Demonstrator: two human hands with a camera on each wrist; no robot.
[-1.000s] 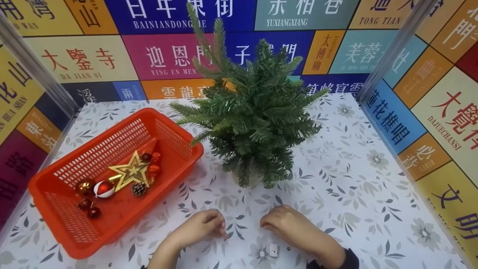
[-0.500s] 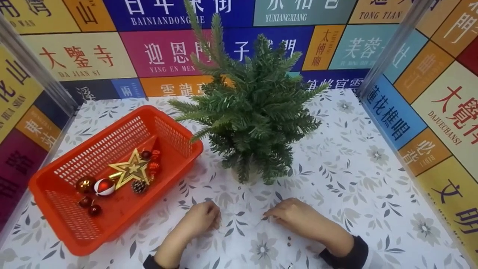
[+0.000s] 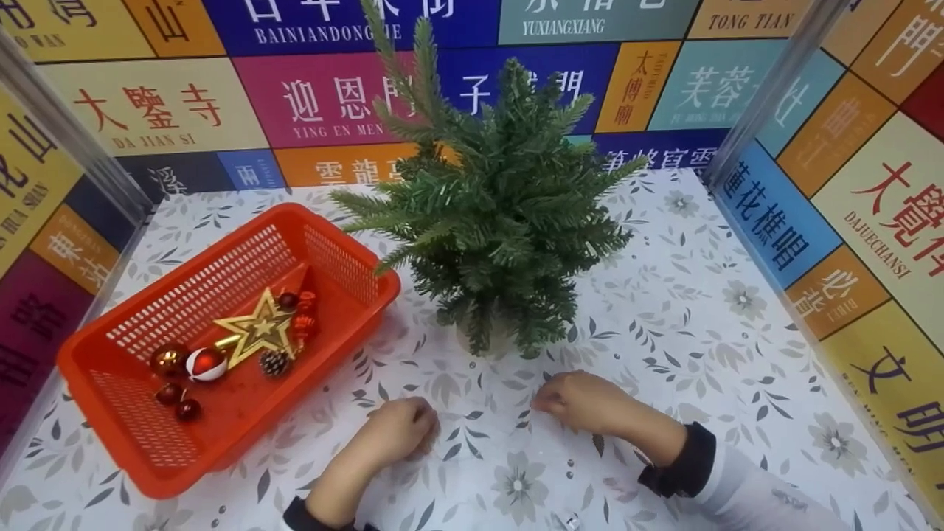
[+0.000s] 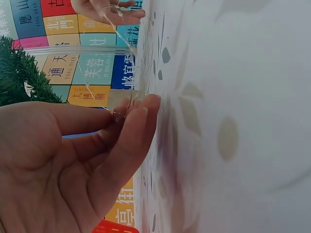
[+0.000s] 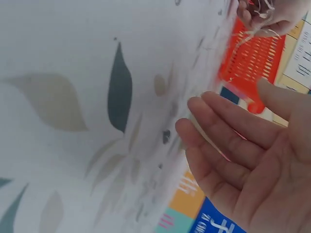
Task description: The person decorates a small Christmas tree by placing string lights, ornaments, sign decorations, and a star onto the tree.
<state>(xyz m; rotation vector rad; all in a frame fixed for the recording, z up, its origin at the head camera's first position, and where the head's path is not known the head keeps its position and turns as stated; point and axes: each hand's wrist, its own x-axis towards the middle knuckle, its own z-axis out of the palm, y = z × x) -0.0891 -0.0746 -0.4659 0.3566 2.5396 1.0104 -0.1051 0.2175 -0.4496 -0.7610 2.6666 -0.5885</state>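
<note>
My left hand [image 3: 402, 428] pinches a thin pale fairy light wire [image 5: 263, 18] near its fingertips. In the left wrist view a small see-through piece [image 4: 117, 99] shows at those fingertips, and fine strands stretch toward the other hand. My right hand [image 3: 582, 402] is low over the table to the right; the right wrist view shows its fingers loosely bent, thumb apart, nothing between them. Behind both hands stands a small green artificial Christmas tree [image 3: 509, 221]. At the bottom edge of the head view lies a small shiny object [image 3: 571, 521].
Left of the tree sits a red plastic basket [image 3: 66, 350]. Inside are a gold star [image 3: 262, 333], a pine cone [image 3: 275, 362], a red-and-white ball [image 3: 206, 364] and several smaller ornaments. Lettered panels [image 3: 158, 110] wall in the flower-patterned tabletop [image 3: 686, 295].
My right hand has moved up and a little right, away from my left. The left hand has shifted slightly, its fingers more tucked. A small pale box near the front moved down toward the frame's edge.
</note>
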